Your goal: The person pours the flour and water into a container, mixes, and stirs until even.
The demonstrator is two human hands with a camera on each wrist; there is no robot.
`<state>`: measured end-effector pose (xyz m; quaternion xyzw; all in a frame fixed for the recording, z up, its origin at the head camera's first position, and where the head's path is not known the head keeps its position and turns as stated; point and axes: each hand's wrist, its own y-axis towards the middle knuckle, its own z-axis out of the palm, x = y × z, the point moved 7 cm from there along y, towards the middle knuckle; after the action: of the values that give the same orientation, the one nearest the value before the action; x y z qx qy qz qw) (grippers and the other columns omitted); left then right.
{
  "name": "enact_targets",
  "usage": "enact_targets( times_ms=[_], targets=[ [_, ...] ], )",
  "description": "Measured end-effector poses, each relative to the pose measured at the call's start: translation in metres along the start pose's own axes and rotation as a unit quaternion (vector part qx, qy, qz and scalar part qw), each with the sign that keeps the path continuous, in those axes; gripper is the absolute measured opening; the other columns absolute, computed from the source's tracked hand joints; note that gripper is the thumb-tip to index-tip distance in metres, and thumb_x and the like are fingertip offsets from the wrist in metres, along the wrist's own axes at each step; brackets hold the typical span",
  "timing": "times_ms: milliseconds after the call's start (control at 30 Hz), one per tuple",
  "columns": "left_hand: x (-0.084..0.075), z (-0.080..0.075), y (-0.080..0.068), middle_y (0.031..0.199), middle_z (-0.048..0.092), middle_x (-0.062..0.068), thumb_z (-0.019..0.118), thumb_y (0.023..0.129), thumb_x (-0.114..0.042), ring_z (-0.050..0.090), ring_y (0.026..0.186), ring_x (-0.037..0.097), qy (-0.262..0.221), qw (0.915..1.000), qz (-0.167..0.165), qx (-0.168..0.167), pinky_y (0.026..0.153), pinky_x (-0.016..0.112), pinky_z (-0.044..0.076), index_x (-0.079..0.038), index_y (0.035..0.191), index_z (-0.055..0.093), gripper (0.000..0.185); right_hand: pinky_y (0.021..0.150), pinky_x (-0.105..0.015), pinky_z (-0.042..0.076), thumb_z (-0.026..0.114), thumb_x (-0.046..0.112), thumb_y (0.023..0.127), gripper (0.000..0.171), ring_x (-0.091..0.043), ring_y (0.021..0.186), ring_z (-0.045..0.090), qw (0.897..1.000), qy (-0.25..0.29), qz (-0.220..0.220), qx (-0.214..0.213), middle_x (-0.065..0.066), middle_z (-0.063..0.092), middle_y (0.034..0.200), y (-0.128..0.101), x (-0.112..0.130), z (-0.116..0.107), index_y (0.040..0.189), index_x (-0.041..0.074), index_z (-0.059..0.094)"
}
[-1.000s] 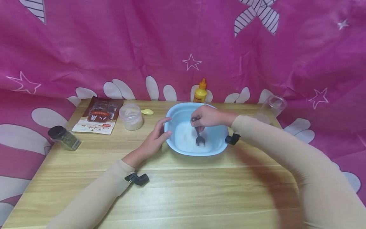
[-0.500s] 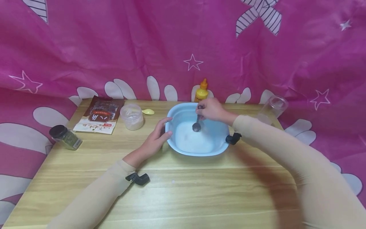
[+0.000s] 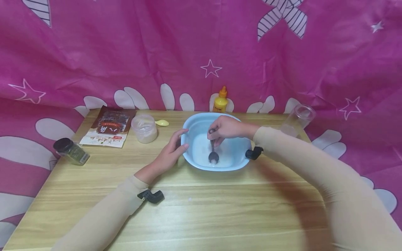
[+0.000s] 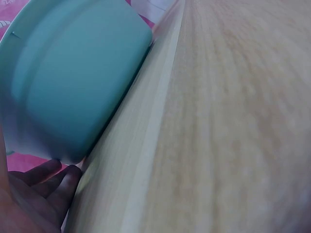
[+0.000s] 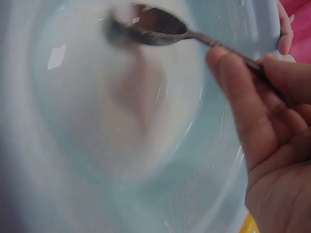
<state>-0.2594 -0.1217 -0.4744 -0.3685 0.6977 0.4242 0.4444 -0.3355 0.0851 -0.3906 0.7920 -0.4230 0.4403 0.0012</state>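
Blue bowl (image 3: 216,144) at surface (image 3: 194,209) centre, white powder inside. Left hand (image 3: 171,150) fingers relaxed, resting against bowl's left rim, likely bracing it. Right hand (image 3: 227,128) over bowl pinches spoon (image 3: 213,150) handle, spoon tip down in powder near bowl's front wall, seemingly stirring.

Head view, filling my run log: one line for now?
right hand: holds dark metal spoon | light blue plastic basin: white powder | left hand: touches rim

Your right hand (image 3: 227,128) grips the spoon (image 3: 213,150) in the bowl (image 3: 191,123) — left hand (image 3: 171,150) braces the rim.
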Motion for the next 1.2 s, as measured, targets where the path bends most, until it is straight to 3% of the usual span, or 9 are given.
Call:
enact_targets(
  times_ms=[133, 267, 367, 533, 700, 833, 967, 1100, 1200],
  targets=[
    [0.000, 0.001, 0.000, 0.168, 0.044, 0.032, 0.056, 0.116, -0.015, 0.050, 0.152, 0.048, -0.003, 1.0000, 0.002, 0.002, 0.120, 0.061, 0.049, -0.018, 0.171, 0.032, 0.059, 0.088, -0.035, 0.069, 0.077, 0.016, 0.107, 0.023, -0.023, 0.095, 0.084, 0.998, 0.047, -0.027, -0.015, -0.008, 0.083, 0.100, 0.003, 0.005, 0.003, 0.119, -0.003, 0.081],
    [0.001, 0.001, 0.000, 0.168, 0.045, 0.032, 0.056, 0.116, -0.015, 0.050, 0.153, 0.047, -0.005, 1.0000, 0.003, 0.003, 0.121, 0.060, 0.049, -0.018, 0.171, 0.032, 0.059, 0.090, -0.036, 0.069, 0.079, 0.017, 0.106, 0.019, -0.024, 0.099, 0.083, 0.996, 0.041, -0.036, -0.064, -0.005, 0.084, 0.102, 0.005, 0.008, -0.003, 0.119, 0.004, 0.084],
    [0.002, 0.001, 0.000, 0.168, 0.044, 0.031, 0.055, 0.117, -0.015, 0.049, 0.153, 0.047, -0.006, 1.0000, 0.001, 0.004, 0.121, 0.060, 0.049, -0.018, 0.171, 0.032, 0.059, 0.091, -0.034, 0.068, 0.079, 0.020, 0.106, 0.017, -0.022, 0.099, 0.083, 0.993, -0.003, -0.033, -0.110, 0.000, 0.084, 0.100, 0.005, 0.008, -0.010, 0.118, 0.009, 0.086],
    [0.000, 0.001, 0.001, 0.170, 0.041, 0.031, 0.055, 0.117, -0.016, 0.047, 0.154, 0.048, -0.005, 1.0000, -0.002, 0.003, 0.122, 0.061, 0.047, -0.017, 0.171, 0.032, 0.058, 0.084, -0.034, 0.064, 0.077, 0.021, 0.108, 0.022, -0.020, 0.095, 0.075, 0.980, -0.094, -0.033, -0.169, 0.000, 0.083, 0.102, 0.003, 0.011, -0.021, 0.124, 0.008, 0.085],
    [0.000, -0.001, 0.000, 0.173, 0.037, 0.029, 0.055, 0.117, -0.016, 0.046, 0.155, 0.049, -0.002, 1.0000, -0.004, 0.001, 0.123, 0.061, 0.046, -0.017, 0.171, 0.032, 0.058, 0.076, -0.035, 0.061, 0.076, 0.017, 0.107, 0.022, -0.022, 0.085, 0.069, 0.965, -0.185, -0.027, -0.184, -0.004, 0.081, 0.099, -0.003, 0.017, -0.026, 0.124, 0.004, 0.084],
    [-0.001, -0.001, 0.001, 0.175, 0.035, 0.027, 0.054, 0.117, -0.017, 0.044, 0.157, 0.048, 0.000, 1.0000, -0.004, 0.001, 0.125, 0.061, 0.043, -0.017, 0.171, 0.032, 0.058, 0.070, -0.034, 0.060, 0.071, 0.015, 0.108, 0.018, -0.022, 0.074, 0.068, 0.953, -0.253, -0.017, -0.165, -0.004, 0.074, 0.082, -0.006, 0.019, -0.027, 0.112, 0.004, 0.084],
    [-0.001, -0.001, 0.001, 0.177, 0.032, 0.024, 0.055, 0.117, -0.017, 0.042, 0.158, 0.047, -0.001, 1.0000, -0.007, 0.003, 0.126, 0.060, 0.041, -0.017, 0.170, 0.032, 0.058, 0.067, -0.034, 0.054, 0.065, 0.015, 0.106, 0.020, -0.022, 0.071, 0.063, 0.951, -0.290, -0.005, -0.111, -0.003, 0.065, 0.072, -0.006, 0.017, -0.022, 0.099, 0.007, 0.082],
    [-0.001, 0.000, 0.001, 0.177, 0.032, 0.024, 0.055, 0.117, -0.017, 0.042, 0.158, 0.047, -0.005, 1.0000, -0.008, 0.004, 0.126, 0.061, 0.042, -0.018, 0.171, 0.032, 0.058, 0.073, -0.035, 0.058, 0.067, 0.016, 0.104, 0.020, -0.018, 0.072, 0.068, 0.965, -0.262, 0.006, -0.026, 0.000, 0.071, 0.074, -0.005, 0.014, -0.010, 0.102, 0.006, 0.084],
    [-0.001, 0.000, 0.001, 0.176, 0.034, 0.026, 0.055, 0.117, -0.017, 0.043, 0.157, 0.048, -0.007, 1.0000, -0.003, 0.003, 0.124, 0.061, 0.044, -0.017, 0.170, 0.032, 0.058, 0.083, -0.035, 0.065, 0.070, 0.016, 0.105, 0.019, -0.017, 0.076, 0.079, 0.985, -0.173, 0.012, 0.020, -0.002, 0.078, 0.081, -0.004, 0.012, 0.000, 0.106, 0.003, 0.084]
  ],
)
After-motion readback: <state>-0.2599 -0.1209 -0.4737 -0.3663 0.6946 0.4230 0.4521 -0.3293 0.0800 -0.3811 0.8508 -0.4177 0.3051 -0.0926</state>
